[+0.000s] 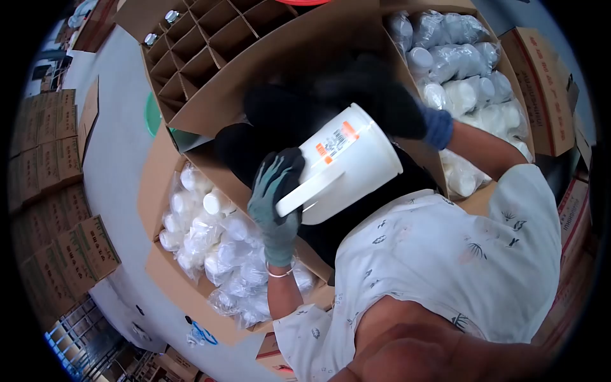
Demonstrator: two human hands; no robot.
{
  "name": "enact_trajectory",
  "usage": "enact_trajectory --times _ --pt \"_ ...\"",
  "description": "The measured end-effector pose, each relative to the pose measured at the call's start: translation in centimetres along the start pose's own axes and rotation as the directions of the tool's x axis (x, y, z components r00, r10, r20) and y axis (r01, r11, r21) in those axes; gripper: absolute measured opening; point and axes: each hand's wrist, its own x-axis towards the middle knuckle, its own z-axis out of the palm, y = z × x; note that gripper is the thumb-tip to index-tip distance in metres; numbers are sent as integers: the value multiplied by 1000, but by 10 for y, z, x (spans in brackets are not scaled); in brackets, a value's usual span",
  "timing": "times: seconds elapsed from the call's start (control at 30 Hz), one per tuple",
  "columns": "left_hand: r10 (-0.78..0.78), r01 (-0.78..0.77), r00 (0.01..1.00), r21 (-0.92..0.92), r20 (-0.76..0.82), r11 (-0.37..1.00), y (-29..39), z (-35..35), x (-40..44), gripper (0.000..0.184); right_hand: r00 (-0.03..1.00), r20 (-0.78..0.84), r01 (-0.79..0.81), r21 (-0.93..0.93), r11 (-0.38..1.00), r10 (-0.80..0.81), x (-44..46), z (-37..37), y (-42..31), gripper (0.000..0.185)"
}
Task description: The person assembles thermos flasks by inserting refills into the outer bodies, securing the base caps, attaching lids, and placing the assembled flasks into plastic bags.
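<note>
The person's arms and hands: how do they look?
The left hand wears a grey-green and black glove plus a thin white wristband; the right hand wears a dark glove with a blue cuff. The short white fabric sleeves carry dark plant-like prints.

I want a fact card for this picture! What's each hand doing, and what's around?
Left hand: gray-green glove, holding a white jug
Jug: tilted, with an orange-and-white label
Right hand: dark glove, blurry; grip unclear
Picture's left: open box of plastic-wrapped white containers
Picture's right: another open box with similar containers
Top: carton with cardboard dividers
</note>
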Motion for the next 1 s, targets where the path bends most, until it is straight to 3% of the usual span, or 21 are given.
enact_trajectory --times 0.03,0.1,0.17,0.27,0.33,0.37,0.43,0.47,0.5,0.53,0.57,0.6,0.67,0.7,0.77,0.8,0.83,0.87,0.93,0.97,1.0 --pt "-41 40 999 44 13 998 3 -10 0 22 990 -56 -114 233 966 131 -2 3 0 46" --pt "-10 14 999 80 -53 997 1 -8 -5 22 912 -62 -270 654 707 406 -14 18 0 47" --pt "79 -94 994 218 76 971 26 10 15 23 903 4 -284 754 592 429 -13 19 10 53" --pt "70 -76 996 123 53 989 8 16 19 23 874 144 -361 832 421 465 -6 25 17 58" --pt "-71 72 997 -53 22 996 -1 15 21 26 792 329 -401 916 31 515 6 23 22 58" --pt "-235 230 972 -178 -9 957 -18 13 8 33 883 191 -350 877 330 429 7 22 17 59" --pt "-692 675 709 -415 136 610 -36 2 3 31 991 1 -108 591 799 134 5 7 -12 61" --pt "-603 593 794 -314 77 741 -42 5 -3 33 992 108 31 280 959 -64 4 -8 -22 67" --pt "-502 495 864 -198 17 846 -47 8 -8 35 980 145 86 320 943 -138 11 -5 -25 64" --pt "-405 390 913 -197 -43 900 -38 11 1 35 985 99 -175 608 775 145 10 4 -18 61" --pt "-298 275 949 -195 -101 941 -27 14 13 35 900 145 -341 823 455 411 6 17 -6 58" --pt "-4 10 999 191 -33 982 -7 11 31 32 896 177 -320 893 317 407 1 23 17 53" --pt "173 -176 984 285 37 942 1 9 50 28 873 221 -357 897 261 435 13 16 26 49" --pt "194 -205 979 293 67 934 -1 3 53 31 830 311 -365 930 30 463 18 12 20 48" --pt "2 -8 996 -56 -95 998 -26 3 40 29 843 252 -379 905 192 476 23 2 0 49" --pt "-331 301 939 -253 -87 919 -36 -3 30 32 849 216 -377 887 266 482 24 0 -6 49" --pt "-408 400 913 -175 -9 900 -45 -7 29 32 971 5 -173 704 689 239 28 -1 -1 47" --pt "-469 471 881 -164 55 867 -49 -8 26 31 978 -208 108 360 927 -33 33 -2 4 46" --pt "-475 459 879 -209 -33 864 -40 -9 31 28 980 -105 -73 604 794 170 28 11 -13 44" --pt "-421 371 889 -256 -179 893 -30 -7 35 26 965 -37 -160 702 694 260 28 13 -16 43" --pt "-137 139 973 -8 -188 990 -20 -8 43 29 938 91 -218 907 362 335 17 28 22 41"
